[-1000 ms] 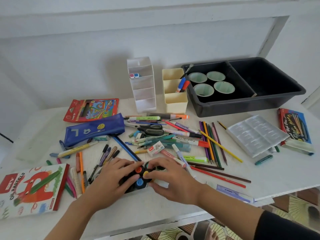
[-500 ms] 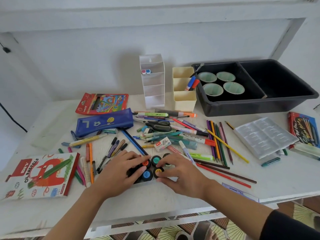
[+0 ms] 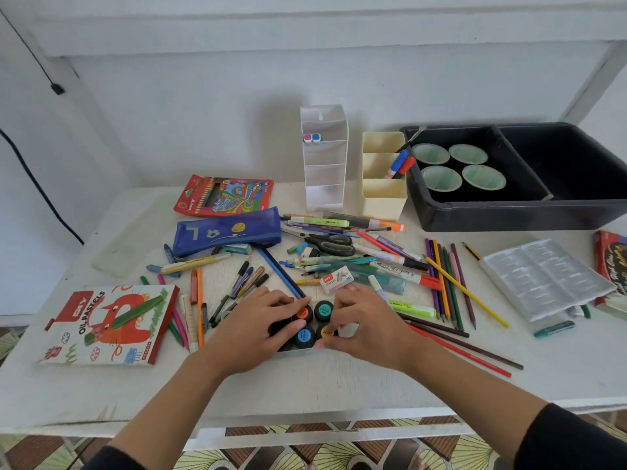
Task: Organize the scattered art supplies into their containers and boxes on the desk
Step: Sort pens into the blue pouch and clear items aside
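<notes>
A clear tray of small black paint pots (image 3: pixel 314 325) with coloured lids lies near the desk's front middle. My left hand (image 3: pixel 254 329) rests on its left side, covering some pots. My right hand (image 3: pixel 364 329) grips the right side, fingertips on the yellow-lidded pot. Loose pens, markers and coloured pencils (image 3: pixel 444 283) are scattered behind and to the right. A blue pencil case (image 3: pixel 227 230) lies behind the hands, a white tiered organizer (image 3: pixel 324 161) and a cream organizer (image 3: pixel 383 184) further back.
A black bin (image 3: pixel 529 212) with several green cups stands at the back right. An oil pastels box (image 3: pixel 108 323) lies front left, a coloured pencil box (image 3: pixel 224 196) behind it, a clear plastic insert (image 3: pixel 543 279) and a red box (image 3: pixel 610 262) at right. Scissors (image 3: pixel 329 244) lie mid-desk.
Both hands stay on the paint pot tray, fingers shifting slightly. The camera view has swung to the left, so everything appears further right in the frame.
</notes>
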